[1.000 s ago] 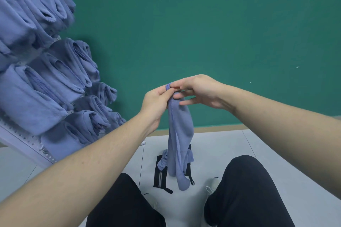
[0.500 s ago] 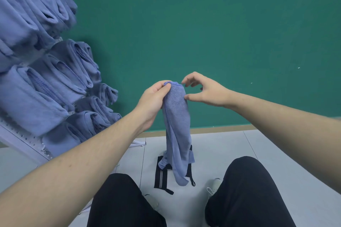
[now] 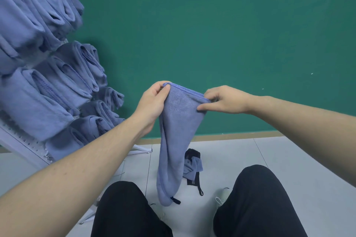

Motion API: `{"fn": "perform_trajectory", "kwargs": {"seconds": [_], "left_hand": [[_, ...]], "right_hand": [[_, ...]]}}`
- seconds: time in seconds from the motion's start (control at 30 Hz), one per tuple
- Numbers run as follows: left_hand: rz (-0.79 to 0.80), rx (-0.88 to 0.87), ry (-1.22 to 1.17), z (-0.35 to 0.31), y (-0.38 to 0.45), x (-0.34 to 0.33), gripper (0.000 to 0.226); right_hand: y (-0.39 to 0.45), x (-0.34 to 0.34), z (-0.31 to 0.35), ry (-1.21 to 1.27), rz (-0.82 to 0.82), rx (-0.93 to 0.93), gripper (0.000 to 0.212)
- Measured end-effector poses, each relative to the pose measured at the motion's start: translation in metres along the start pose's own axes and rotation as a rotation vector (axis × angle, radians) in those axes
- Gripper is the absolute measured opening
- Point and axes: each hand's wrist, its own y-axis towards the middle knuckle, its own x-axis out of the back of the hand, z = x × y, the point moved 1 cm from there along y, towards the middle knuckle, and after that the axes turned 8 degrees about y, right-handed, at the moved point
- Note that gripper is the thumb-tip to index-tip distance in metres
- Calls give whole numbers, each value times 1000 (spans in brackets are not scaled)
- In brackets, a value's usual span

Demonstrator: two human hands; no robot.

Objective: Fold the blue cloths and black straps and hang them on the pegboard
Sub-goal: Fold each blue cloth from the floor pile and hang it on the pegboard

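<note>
A blue cloth (image 3: 176,132) hangs in front of me, held by its stitched top edge. My left hand (image 3: 152,102) pinches the left corner and my right hand (image 3: 221,101) pinches the right corner, so the edge is stretched between them. The cloth narrows downward to a point above the floor. Below it on the floor lie a black strap (image 3: 194,177) and a small crumpled blue cloth (image 3: 192,168). On the left, several folded blue cloths (image 3: 48,82) hang on the white pegboard (image 3: 21,145).
A green wall (image 3: 212,34) stands straight ahead, with a tan skirting at its foot. My knees in black trousers (image 3: 256,204) fill the bottom of the view over the grey tiled floor (image 3: 289,159). The pegboard's white foot (image 3: 141,149) rests near the wall.
My hands have moved apart along the cloth's top edge, spreading it from a bunched grip into a wide flat edge. The right hand has slid to the right.
</note>
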Motion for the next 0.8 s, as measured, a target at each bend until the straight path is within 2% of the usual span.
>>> {"fn": "perform_trajectory", "kwargs": {"seconds": [0.07,0.17,0.33,0.43,0.5,0.67,0.73,0.8], "left_hand": [[-24,-3,76,5,1,5,19],[-41,2,137,12,-1,9,18],[-77,-31,76,1,-3,10,19],[-109,-63,5,-12,-3,12,17],[-133,-74,-41,-20,-3,12,22],[-177,-96,-65,-29,-7,11,17],[-209,-98,-55,-27,-7,13,17],[-212,-98,-39,-24,-7,13,13]], "right_hand": [[-3,9,-1,7,-46,-30,48],[-10,18,3,54,-95,-2,37],[-1,25,27,141,-260,160,31],[5,35,42,234,-327,122,20],[7,39,49,406,-326,30,20],[6,41,55,713,-187,-165,15],[5,40,57,791,-183,-179,15],[4,36,59,762,-217,-159,13]]}}
